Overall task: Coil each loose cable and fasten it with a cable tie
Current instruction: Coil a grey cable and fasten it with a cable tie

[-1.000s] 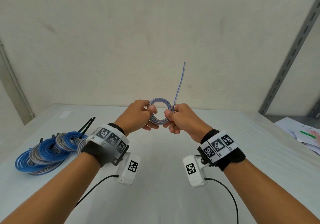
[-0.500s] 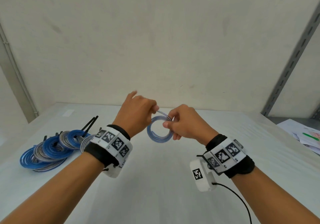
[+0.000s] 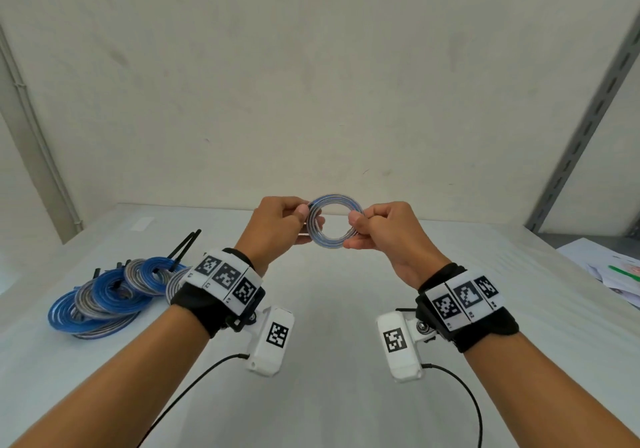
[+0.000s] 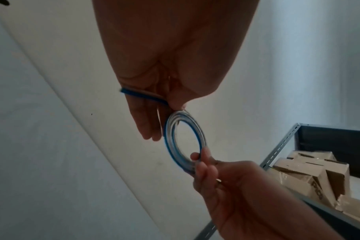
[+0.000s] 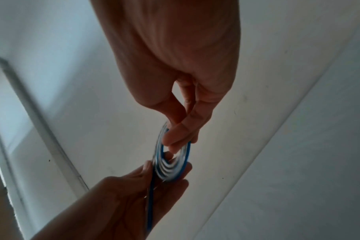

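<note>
I see left hand (image 3: 277, 227) and right hand (image 3: 382, 229) each pinching the blue-and-clear cable coil (image 3: 334, 221) between them, so the turns can't spring open

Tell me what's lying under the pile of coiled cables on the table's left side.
The pile of coiled cables rests on the white table. Black cable ties stick out from behind it. How far they run beneath the coils is covered, as is anything else under them.

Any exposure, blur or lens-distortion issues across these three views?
Head view: evenly lit and sharp; wide-angle bending of the shelf upright. Left wrist view: left hand dark against the bright wall, cable coil slightly soft. Right wrist view: right hand dim, coil smeared by motion.
</note>
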